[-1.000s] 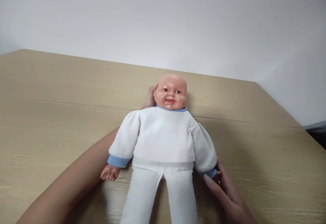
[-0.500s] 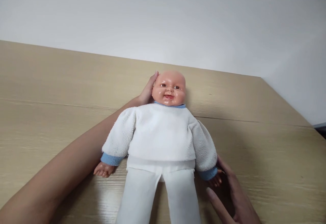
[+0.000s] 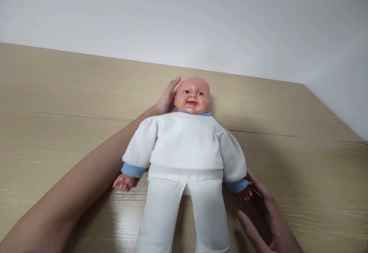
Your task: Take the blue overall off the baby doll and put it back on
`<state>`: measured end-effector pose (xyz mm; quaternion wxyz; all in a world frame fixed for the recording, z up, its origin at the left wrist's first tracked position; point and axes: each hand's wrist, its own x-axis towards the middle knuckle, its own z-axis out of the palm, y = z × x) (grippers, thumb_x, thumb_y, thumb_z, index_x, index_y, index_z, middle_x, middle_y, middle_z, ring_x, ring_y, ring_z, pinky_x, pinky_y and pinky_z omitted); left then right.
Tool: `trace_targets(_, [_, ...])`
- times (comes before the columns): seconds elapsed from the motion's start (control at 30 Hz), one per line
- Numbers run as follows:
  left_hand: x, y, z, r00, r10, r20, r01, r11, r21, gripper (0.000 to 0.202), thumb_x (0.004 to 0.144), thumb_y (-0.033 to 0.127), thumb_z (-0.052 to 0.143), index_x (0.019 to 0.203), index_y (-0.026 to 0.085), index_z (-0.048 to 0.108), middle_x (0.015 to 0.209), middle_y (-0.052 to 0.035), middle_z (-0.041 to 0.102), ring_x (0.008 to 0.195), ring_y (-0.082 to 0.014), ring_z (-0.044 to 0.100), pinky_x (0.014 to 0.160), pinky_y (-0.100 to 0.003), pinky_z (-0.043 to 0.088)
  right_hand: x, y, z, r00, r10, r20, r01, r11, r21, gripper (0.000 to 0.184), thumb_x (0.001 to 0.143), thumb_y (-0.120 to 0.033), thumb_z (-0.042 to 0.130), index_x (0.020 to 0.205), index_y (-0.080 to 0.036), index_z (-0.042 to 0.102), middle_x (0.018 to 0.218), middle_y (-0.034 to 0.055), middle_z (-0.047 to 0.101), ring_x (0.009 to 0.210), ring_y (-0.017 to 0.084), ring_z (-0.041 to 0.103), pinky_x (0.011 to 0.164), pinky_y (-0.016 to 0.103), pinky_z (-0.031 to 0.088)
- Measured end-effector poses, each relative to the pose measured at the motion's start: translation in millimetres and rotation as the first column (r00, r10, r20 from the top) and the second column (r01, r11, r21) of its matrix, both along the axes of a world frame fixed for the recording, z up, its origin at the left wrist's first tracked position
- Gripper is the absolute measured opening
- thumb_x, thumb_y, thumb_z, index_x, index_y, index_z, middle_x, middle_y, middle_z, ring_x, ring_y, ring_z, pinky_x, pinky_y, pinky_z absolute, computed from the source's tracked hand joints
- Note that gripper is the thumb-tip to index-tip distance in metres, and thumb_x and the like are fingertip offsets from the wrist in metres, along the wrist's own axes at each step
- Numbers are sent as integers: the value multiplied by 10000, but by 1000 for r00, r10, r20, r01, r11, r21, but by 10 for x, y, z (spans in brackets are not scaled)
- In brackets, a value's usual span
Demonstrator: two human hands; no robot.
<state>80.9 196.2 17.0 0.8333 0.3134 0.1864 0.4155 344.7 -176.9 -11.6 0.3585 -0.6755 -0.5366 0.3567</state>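
A bald baby doll point(image 3: 186, 142) lies face up on the wooden table, dressed in a white fleece top with blue collar and cuffs and white trousers. My left hand point(image 3: 166, 99) cradles the doll's head point(image 3: 193, 96) from the left. Its thumb points up beside the head, while the other fingers are hidden beneath. At lower right, my right hand point(image 3: 271, 218) is open, thumb and fingers apart, close to the doll's small hand point(image 3: 246, 193). Whether a fingertip touches the doll's sleeve there, I cannot tell. The doll's feet are cut off by the lower edge of the view.
The light wooden tabletop point(image 3: 71, 80) has a seam running across it. Behind its far edge stands a plain pale wall point(image 3: 184, 19), and the table's right edge slopes away toward the corner.
The doll and both hands appear slightly higher and farther right, as the view has shifted a little. My left thumb stands a bit farther from the doll's head.
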Motion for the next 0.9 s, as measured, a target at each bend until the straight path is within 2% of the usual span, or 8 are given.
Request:
trace_targets(0.17, [25, -27, 17, 995, 75, -70, -75, 997, 11, 595, 1031, 690, 626, 1270, 182, 821, 1183, -113, 876, 1322, -419, 766, 1223, -526, 564, 144, -1, -50, 997, 69, 40, -68, 998, -14, 887, 1031, -475, 766, 1800, -348, 343, 1801, 114, 432, 1592, 401, 534, 1319, 587, 499])
trace_targets(0.3, [49, -15, 12, 988, 134, -80, -133, 991, 23, 641, 1015, 704, 642, 1357, 185, 797, 1216, -105, 875, 1295, -413, 784, 1221, -528, 577, 149, 18, -18, 996, 86, 31, -86, 996, -19, 886, 1030, -458, 769, 1798, -353, 340, 1795, 112, 439, 1573, 389, 560, 1312, 568, 515])
trace_targets(0.53, [46, 1, -26, 993, 98, -65, -91, 991, 101, 535, 1015, 629, 689, 1265, 175, 819, 1188, -103, 878, 1291, -398, 787, 1202, -516, 591, -83, 41, 146, 1000, -25, 10, 25, 999, -21, 807, 1047, -542, 722, 1759, -334, 404, 1774, 106, 470, 1581, 397, 543, 1349, 579, 459])
trace_targets(0.73, [52, -15, -9, 992, 112, -65, -105, 989, 100, 528, 1025, 619, 673, 1267, 171, 813, 1195, -103, 875, 1296, -395, 784, 1192, -513, 595, -66, 46, 138, 999, -2, 39, 2, 1000, -19, 797, 1067, -541, 695, 1767, -352, 365, 1769, 102, 468, 1559, 386, 561, 1354, 603, 445])
trace_targets(0.9, [48, -4, -21, 991, 102, -90, -94, 991, 92, 587, 1024, 652, 666, 1304, 154, 802, 1191, -127, 875, 1274, -406, 791, 1194, -521, 592, 26, 47, 89, 996, 55, 67, -57, 998, 28, 810, 1039, -475, 751, 1758, -330, 406, 1750, 108, 494, 1545, 395, 576, 1321, 552, 500])
